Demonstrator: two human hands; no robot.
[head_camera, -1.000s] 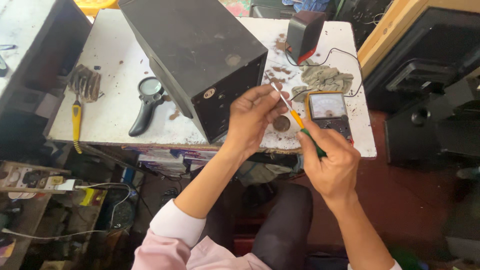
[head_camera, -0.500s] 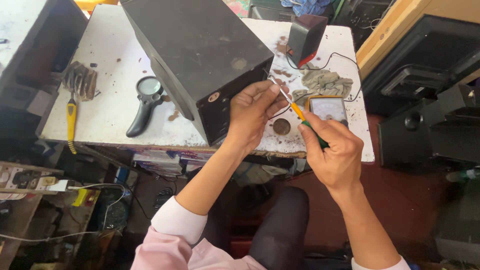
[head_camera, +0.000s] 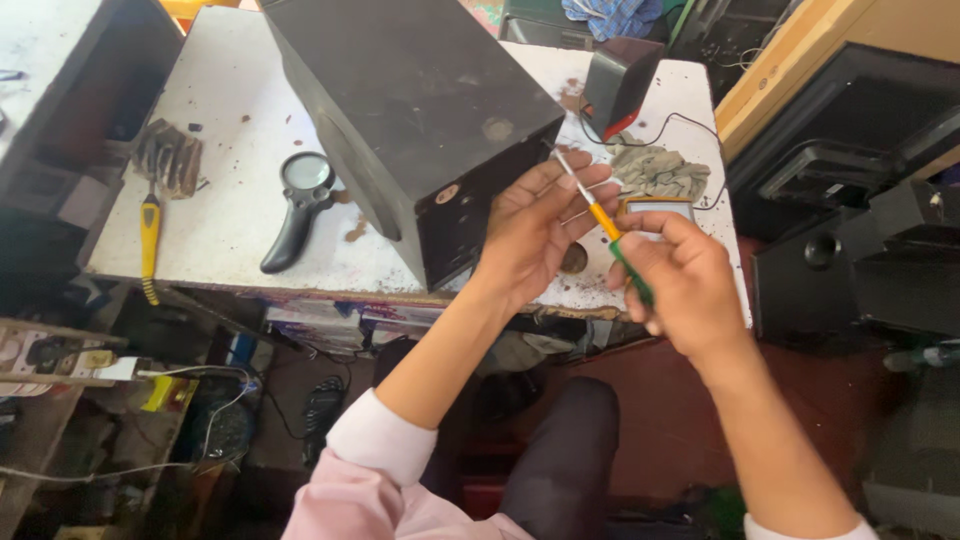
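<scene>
While the right hand (head_camera: 685, 285) pinches a thin tool (head_camera: 598, 215) with an orange and green grip between thumb and fingers, the tool slants up and left so its metal tip sits at the fingertips of the left hand (head_camera: 535, 235). The left hand is loosely curled, its fingers drawn together around something too small to make out. Both hands hang over the near edge of the white table (head_camera: 230, 230), just right of the big black box (head_camera: 420, 120), whose near corner almost touches the left hand.

The box fills the middle of the table. On the open patch to its left lie a black magnifier (head_camera: 298, 205), just beside the box, and a yellow-handled brush (head_camera: 155, 200) near the left edge. To the right, room is tight: a small black speaker (head_camera: 618, 85), a grey rag (head_camera: 660, 170) and a meter (head_camera: 655, 208), partly hidden behind the right hand, crowd the strip to the right edge. A black cabinet (head_camera: 860, 220) stands just off that edge.
</scene>
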